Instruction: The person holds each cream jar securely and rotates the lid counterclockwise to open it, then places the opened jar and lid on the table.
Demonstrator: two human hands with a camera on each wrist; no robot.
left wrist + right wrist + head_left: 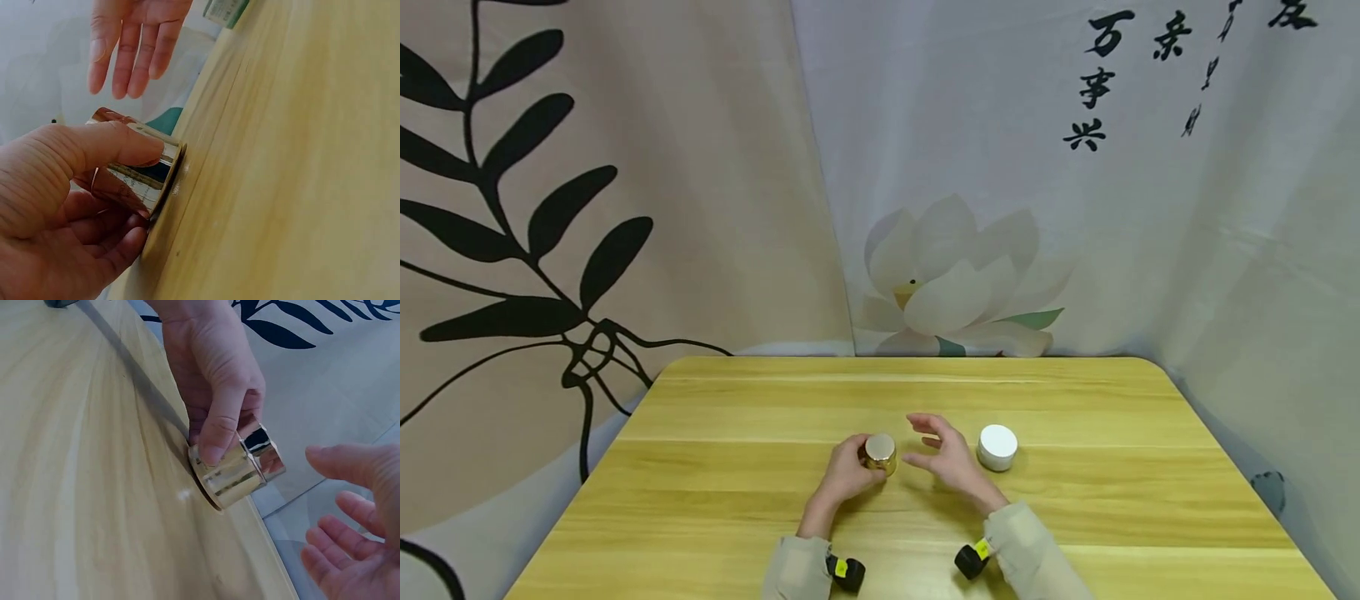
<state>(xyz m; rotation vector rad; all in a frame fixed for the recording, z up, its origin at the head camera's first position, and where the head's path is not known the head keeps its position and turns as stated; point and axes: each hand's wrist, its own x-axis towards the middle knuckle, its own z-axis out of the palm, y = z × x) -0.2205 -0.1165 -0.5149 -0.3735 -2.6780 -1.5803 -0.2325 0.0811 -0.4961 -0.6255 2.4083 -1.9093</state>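
A shiny gold jar [880, 452] with a pale flat top stands on the table, its mirrored side stepping in to a narrower upper part. My left hand [847, 472] grips it from the left, with the thumb along the near side and the fingers curled behind. In the right wrist view the base of the gold jar [232, 476] is at the wood. My right hand [953, 458] hovers just right of the jar, thumb and fingers spread apart and holding nothing. Beyond that hand, to the right, sits a round white-topped container [997, 446]; its side shows green and white in the left wrist view.
The wooden table [737, 492] has rounded far corners. A printed curtain [715, 167] with black leaves, a lotus and dark characters hangs right behind its far edge. Black devices [848, 573] are strapped at both wrists.
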